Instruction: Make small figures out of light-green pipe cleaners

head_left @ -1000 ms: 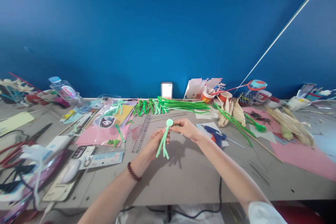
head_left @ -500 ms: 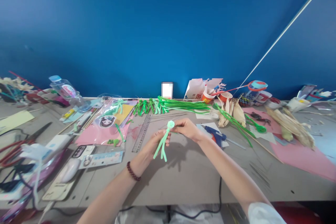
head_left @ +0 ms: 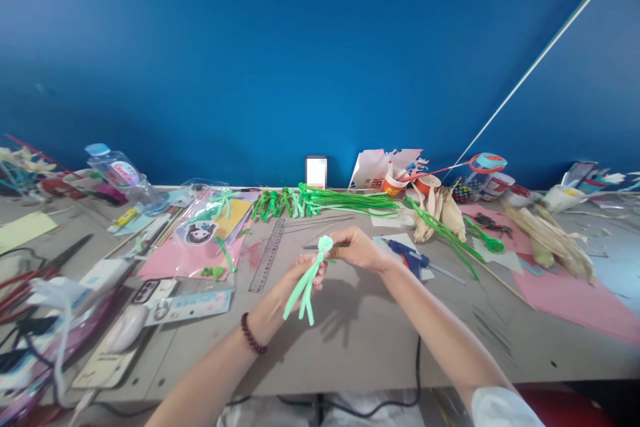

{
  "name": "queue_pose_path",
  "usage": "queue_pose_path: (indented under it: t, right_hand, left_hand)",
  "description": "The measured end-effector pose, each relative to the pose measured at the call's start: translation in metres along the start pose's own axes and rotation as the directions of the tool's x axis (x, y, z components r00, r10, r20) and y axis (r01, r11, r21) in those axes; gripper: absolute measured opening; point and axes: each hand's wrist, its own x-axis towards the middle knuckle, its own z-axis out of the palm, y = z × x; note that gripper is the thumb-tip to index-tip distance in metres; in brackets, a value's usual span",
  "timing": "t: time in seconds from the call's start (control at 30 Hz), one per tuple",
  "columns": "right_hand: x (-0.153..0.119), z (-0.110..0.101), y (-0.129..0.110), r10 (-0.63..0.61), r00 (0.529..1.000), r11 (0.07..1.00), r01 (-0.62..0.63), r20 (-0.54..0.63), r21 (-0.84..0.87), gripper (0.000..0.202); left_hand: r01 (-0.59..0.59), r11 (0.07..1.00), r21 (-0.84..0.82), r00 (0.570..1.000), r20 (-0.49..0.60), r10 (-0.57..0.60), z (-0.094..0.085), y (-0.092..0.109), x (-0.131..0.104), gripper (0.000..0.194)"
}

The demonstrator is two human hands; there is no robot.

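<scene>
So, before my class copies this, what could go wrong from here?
The pale green fuzzy piece might bend out of shape: the left hand holds it below its rounded top, with the right hand close by and its strands hanging free.

The right wrist might brush the blue glue gun lying close to it in this view; whether it's hot, I can't tell.

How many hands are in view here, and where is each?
2: the left hand holds the pale green fuzzy piece below its rounded head; the right hand is beside that head, its grip unclear. No other hand shows.
</scene>
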Motion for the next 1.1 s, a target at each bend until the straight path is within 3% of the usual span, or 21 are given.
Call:
queue_pose_path:
  t: [0.23,0.5,0.63,0.93,1.1]
  right_hand:
    - [0.0,0.0,0.002,0.005,1.0,1.0,-0.005,0.003,0.018,0.031]
    - [-0.001,0.0,0.004,0.012,1.0,0.997,-0.012,-0.01,-0.076,0.034]
    - [0.0,-0.002,0.003,-0.003,1.0,0.997,0.003,0.003,-0.078,0.035]
    - [0.002,-0.007,0.01,-0.003,0.998,0.998,0.007,0.062,-0.058,0.031]
    - [0.003,-0.009,0.011,-0.013,0.998,0.994,0.02,0.067,-0.103,0.036]
  left_hand:
    - [0.039,0.998,-0.051,0.998,0.047,-0.036,-0.003,-0.001,-0.001,0.013]
    - [0.094,0.996,-0.014,0.99,0.104,-0.092,-0.015,-0.002,0.006,0.012]
    - [0.12,0.992,-0.045,0.985,0.129,-0.113,-0.019,0.0,0.006,0.021]
    - [0.005,0.997,0.077,0.994,0.106,-0.013,-0.024,-0.002,0.014,0.016]
    - [0.007,0.997,0.078,0.995,0.102,-0.015,-0.024,-0.002,0.014,0.017]
